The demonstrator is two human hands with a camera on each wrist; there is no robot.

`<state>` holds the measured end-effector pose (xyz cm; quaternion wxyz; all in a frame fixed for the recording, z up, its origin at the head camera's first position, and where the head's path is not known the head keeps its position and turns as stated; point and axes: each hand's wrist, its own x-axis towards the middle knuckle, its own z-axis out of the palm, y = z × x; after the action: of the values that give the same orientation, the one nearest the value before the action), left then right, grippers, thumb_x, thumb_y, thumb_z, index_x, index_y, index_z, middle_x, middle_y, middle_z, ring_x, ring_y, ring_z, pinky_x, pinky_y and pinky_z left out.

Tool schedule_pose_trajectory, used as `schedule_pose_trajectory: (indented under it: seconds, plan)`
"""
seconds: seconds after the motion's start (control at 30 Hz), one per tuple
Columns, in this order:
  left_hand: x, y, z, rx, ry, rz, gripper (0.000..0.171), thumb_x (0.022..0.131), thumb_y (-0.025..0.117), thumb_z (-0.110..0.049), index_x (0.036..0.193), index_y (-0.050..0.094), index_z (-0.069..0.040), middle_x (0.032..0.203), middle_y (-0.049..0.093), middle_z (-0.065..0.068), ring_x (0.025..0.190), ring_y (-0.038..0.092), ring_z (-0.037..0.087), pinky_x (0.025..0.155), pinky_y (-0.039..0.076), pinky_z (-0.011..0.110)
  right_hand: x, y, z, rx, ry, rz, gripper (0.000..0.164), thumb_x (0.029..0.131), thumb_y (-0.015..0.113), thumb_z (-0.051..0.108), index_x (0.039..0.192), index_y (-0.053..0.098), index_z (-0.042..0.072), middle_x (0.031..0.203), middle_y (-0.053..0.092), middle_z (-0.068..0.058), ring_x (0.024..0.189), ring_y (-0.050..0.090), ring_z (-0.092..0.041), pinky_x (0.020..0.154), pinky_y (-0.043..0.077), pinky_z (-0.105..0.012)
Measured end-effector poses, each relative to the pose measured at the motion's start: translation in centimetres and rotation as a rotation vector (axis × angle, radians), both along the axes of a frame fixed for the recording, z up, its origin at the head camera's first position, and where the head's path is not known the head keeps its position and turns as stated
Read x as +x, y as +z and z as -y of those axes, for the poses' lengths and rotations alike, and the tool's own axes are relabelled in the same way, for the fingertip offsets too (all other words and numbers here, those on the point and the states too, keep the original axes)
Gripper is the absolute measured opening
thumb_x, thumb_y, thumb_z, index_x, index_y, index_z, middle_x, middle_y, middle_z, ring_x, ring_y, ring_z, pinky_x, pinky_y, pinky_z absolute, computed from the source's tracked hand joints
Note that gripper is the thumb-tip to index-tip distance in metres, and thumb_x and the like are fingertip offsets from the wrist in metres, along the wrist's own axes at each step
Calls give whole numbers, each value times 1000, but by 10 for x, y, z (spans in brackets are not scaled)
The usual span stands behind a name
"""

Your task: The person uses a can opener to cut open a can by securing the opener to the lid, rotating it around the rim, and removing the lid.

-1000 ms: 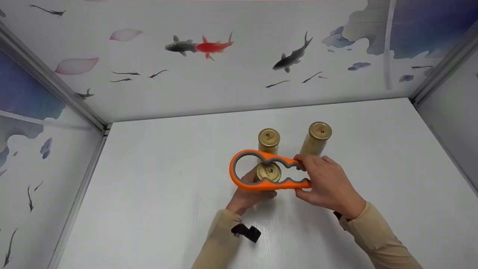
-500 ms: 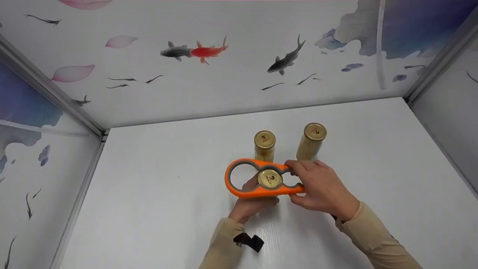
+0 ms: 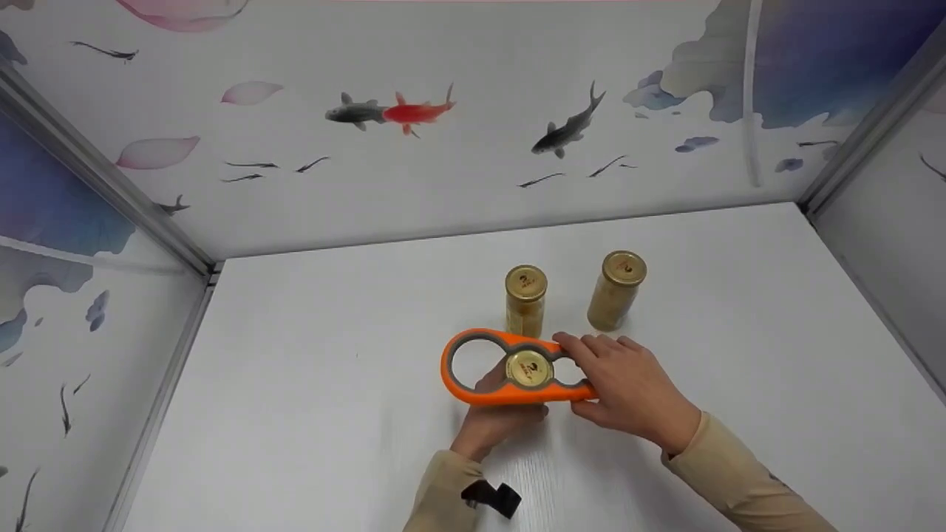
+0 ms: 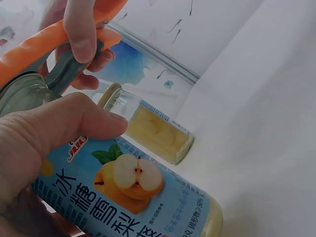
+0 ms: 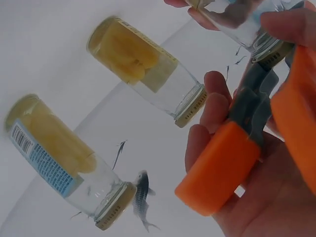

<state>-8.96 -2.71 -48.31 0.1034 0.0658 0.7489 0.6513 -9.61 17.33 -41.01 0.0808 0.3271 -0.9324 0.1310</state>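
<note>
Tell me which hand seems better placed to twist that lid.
Probably the right hand: it grips the orange opener, which flanks the gold lid on both sides, while the left hand holds the jar below.

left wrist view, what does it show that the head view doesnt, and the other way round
Only the left wrist view shows the fruit picture on the held jar's blue label. Only the head view shows the top of that jar's gold lid and the tan sleeves. Both show the left hand, the right hand, the orange opener and the held jar.
</note>
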Motion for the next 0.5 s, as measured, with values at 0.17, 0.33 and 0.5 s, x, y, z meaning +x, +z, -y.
schedule_pose_trajectory:
  seconds: [0.17,0.33,0.5]
  plan:
    - [4,1,0,-39,-26,-38,64,68,70,1,128,58,-19,115,63,-10,98,56,13,90,43,34,0,-1,0,11,22,-20,52,65,78,17,111,55,7,91,69,-3,65,56,-15,60,49,-36]
    - [6,0,-3,-65,-43,-64,70,70,67,2,133,54,-25,120,60,-16,98,55,9,86,44,30,-2,-1,-2,16,47,-24,43,64,78,18,100,56,11,91,70,1,58,50,-11,54,44,-30]
    - [10,-3,-5,-59,-48,-45,69,71,71,0,133,53,-23,122,60,-16,105,55,6,94,43,32,-1,-1,-5,21,70,-20,41,65,80,18,99,57,12,91,70,2,57,49,-10,54,43,-29]
